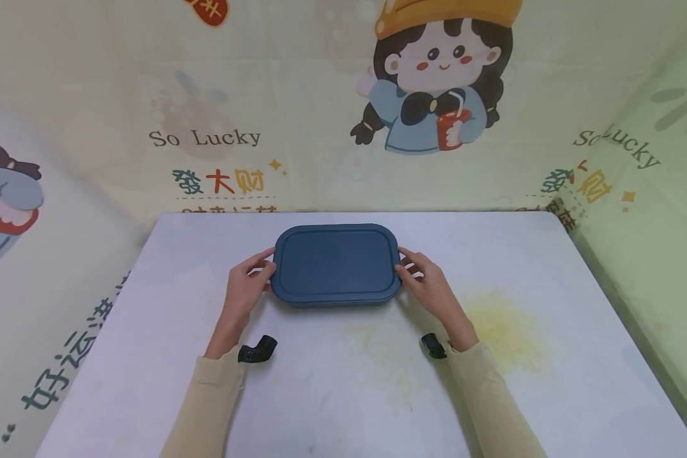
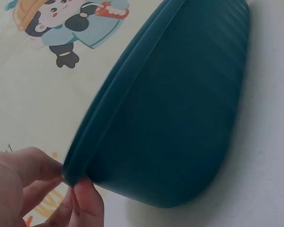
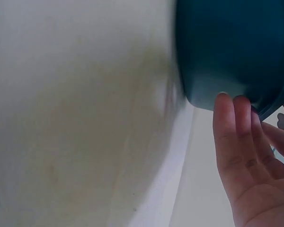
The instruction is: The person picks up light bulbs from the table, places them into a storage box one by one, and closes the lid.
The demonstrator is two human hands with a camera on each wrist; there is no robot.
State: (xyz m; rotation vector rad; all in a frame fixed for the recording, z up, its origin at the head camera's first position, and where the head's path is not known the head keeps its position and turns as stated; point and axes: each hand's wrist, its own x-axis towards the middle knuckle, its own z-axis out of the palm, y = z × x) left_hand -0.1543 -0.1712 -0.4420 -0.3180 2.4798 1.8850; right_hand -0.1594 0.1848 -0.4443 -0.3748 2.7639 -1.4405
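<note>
A dark blue rectangular lidded container [image 1: 336, 262] with rounded corners is at the far middle of the white table, lid side up. At its left end my left hand [image 1: 248, 280] pinches the rim between thumb and fingers. The left wrist view shows that hand [image 2: 47, 189] at the corner of the lid [image 2: 118, 52], with the ribbed side wall [image 2: 175, 109] below. My right hand [image 1: 430, 283] holds the opposite end, thumb at the lid's edge. In the right wrist view, its fingers [image 3: 226, 137] reach up against the container's wall [image 3: 232, 52] under the rim.
The white table [image 1: 332, 394] bears a yellowish stain [image 1: 504, 331] on the right. Behind it hangs a printed cloth backdrop [image 1: 309, 114] with cartoon figures and lettering. A black curved piece [image 1: 259, 349] sits at the left wrist, another [image 1: 433, 346] at the right.
</note>
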